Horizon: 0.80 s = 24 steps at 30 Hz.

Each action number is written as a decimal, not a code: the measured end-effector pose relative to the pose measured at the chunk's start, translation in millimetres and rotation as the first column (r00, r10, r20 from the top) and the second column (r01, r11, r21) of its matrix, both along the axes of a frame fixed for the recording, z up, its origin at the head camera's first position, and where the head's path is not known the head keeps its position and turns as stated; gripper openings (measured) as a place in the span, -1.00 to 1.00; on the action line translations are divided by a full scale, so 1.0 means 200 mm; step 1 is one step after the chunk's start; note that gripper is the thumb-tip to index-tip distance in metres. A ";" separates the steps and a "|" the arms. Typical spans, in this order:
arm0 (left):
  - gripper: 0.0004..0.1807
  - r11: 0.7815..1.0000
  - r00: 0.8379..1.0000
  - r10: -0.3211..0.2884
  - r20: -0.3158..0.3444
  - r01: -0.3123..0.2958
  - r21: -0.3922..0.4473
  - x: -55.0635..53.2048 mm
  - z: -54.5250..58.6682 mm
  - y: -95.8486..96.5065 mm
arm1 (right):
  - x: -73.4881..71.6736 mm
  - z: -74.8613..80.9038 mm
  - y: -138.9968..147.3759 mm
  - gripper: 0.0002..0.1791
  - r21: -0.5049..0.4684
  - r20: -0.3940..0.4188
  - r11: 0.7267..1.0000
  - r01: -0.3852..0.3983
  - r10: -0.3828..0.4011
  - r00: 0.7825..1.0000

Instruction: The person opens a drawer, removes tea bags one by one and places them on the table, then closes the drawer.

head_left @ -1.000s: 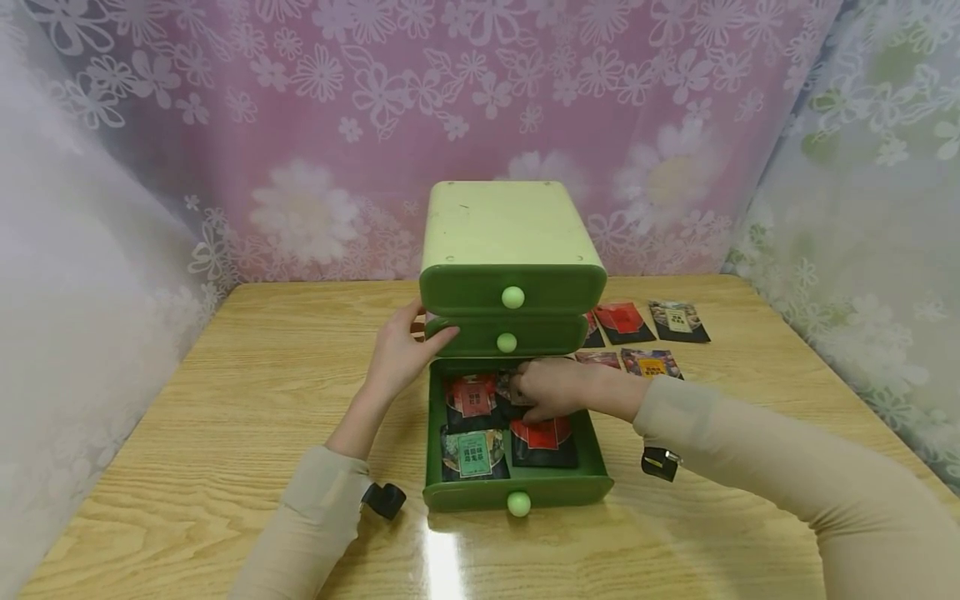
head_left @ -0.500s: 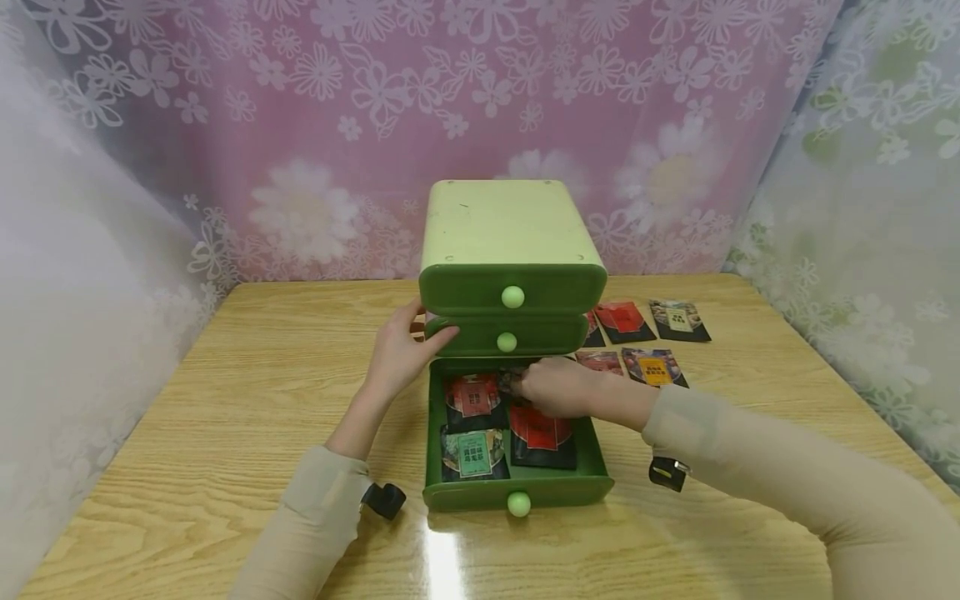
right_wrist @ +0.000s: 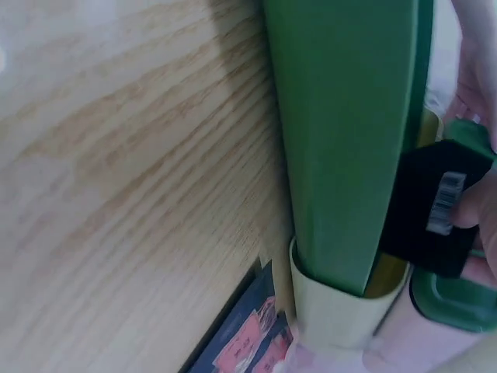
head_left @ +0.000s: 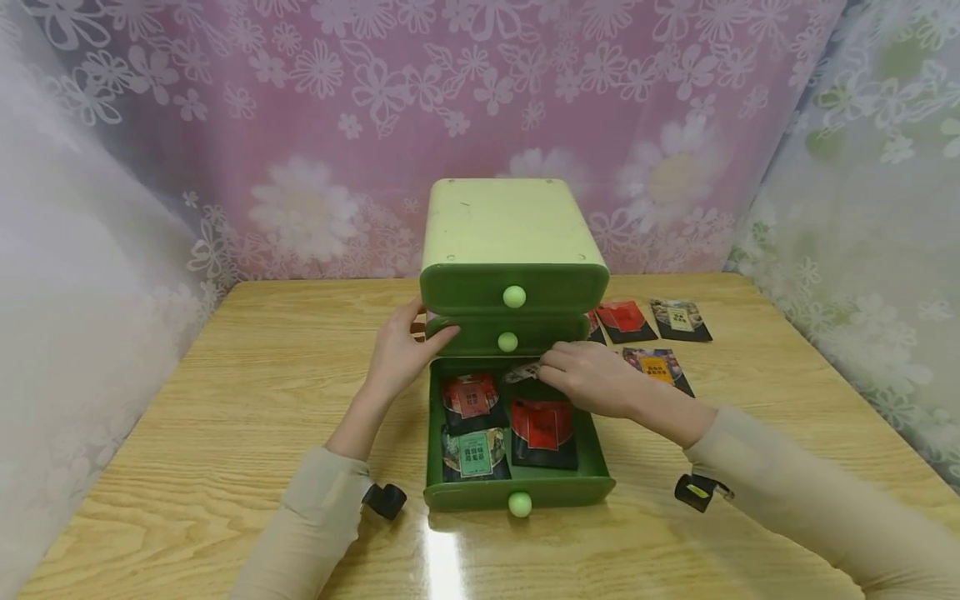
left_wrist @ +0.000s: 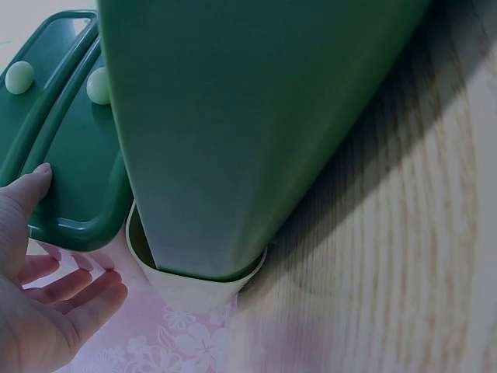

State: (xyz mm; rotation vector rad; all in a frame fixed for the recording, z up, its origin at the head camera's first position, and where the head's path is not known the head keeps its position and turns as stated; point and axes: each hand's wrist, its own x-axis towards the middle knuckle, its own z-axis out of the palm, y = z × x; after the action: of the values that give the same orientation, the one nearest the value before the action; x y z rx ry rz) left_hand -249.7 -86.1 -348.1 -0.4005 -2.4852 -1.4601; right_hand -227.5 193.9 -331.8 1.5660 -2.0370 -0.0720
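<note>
My right hand (head_left: pixel 592 379) pinches a black tea sachet (head_left: pixel 521 372) above the back of the pulled-out bottom drawer (head_left: pixel 517 493). In the right wrist view the sachet's black back (right_wrist: pixel 415 206) shows a barcode, with a thumb against it. Inside the drawer lie a pinkish-red sachet (head_left: pixel 474 400), a green-labelled sachet (head_left: pixel 476 454) and a bright red sachet (head_left: pixel 542 433). My left hand (head_left: pixel 397 354) rests on the left side of the drawer cabinet (head_left: pixel 510 221). Its thumb touches the middle drawer's front (left_wrist: pixel 78 171), while its loosely extended fingers reach along the side.
Several sachets lie on the wooden table (head_left: pixel 262 400) to the cabinet's right, among them an orange-labelled sachet (head_left: pixel 656 369) and a cream-labelled sachet (head_left: pixel 680 320). The top drawer (head_left: pixel 480 290) is closed. A flowered curtain (head_left: pixel 337 150) hangs behind the table.
My right hand has risen from the bottom drawer and moved right, lifting a sachet from the drawer's back. The left hand stays on the cabinet's side.
</note>
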 end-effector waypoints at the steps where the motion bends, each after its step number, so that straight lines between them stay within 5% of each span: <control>1: -0.40 1.000 1.000 0.000 0.003 0.000 0.001 0.00 0.00 0.00 | 0.01 0.00 0.01 -0.77 -0.024 -0.027 0.999 -0.024 0.023 0.999; 4: -0.39 1.000 1.000 0.001 0.012 -0.001 0.007 0.00 0.00 0.00 | 0.03 0.02 0.05 -0.60 -0.066 -0.106 0.994 -0.089 0.082 0.991; 9: -0.40 1.000 1.000 0.000 0.000 0.000 0.018 0.01 0.00 0.00 | 0.07 0.03 0.11 -0.67 -0.082 -0.175 0.987 -0.141 0.125 0.977; 24: -0.44 1.000 1.000 -0.013 0.002 0.013 0.025 0.00 0.00 0.00 | 0.14 0.06 0.34 -0.63 -0.287 -0.177 0.955 -0.076 0.025 0.984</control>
State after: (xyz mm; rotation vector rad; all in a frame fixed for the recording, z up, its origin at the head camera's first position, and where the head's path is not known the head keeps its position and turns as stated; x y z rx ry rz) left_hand -250.2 -86.0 -348.4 -0.4111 -2.4683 -1.4954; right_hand -199.6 261.1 -320.1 1.3749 -1.7802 0.1071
